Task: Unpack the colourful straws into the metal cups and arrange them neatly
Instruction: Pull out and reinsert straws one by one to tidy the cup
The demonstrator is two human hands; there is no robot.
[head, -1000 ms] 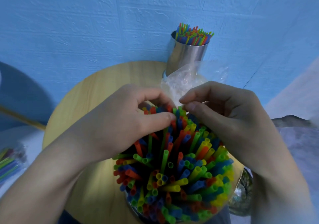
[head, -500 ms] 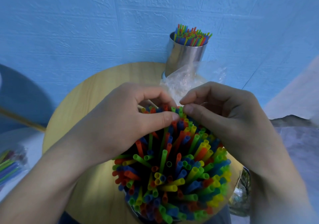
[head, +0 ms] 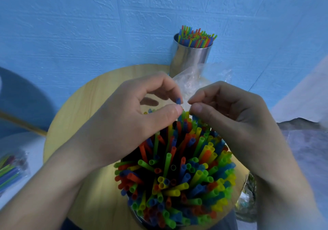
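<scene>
**Both hands at the far edge of the straw bundle**

My left hand (head: 134, 121) pinches a blue straw (head: 178, 101) between thumb and forefinger; its tip sticks up just above my thumb. My right hand (head: 229, 121) meets it from the other side, thumb and forefinger pressed together at the tops of the far straws, though I cannot tell whether one is actually caught between them.

Under both hands stands the near cup (head: 142, 219), with only a sliver of its metal rim showing at the bottom of the view. It is crammed with colourful straws (head: 186, 176) in green, yellow, orange, red and blue, fanning outward; some on the left side lean across the others.

The far metal cup (head: 190, 59) stands upright at the far edge of the round wooden table (head: 85, 109), against the blue wall (head: 88, 25), filled with straws standing straight. Crumpled clear plastic wrapping (head: 193, 84) lies between that cup and my hands. At far left, a packet of straws (head: 10, 171) lies on a pale surface.
</scene>
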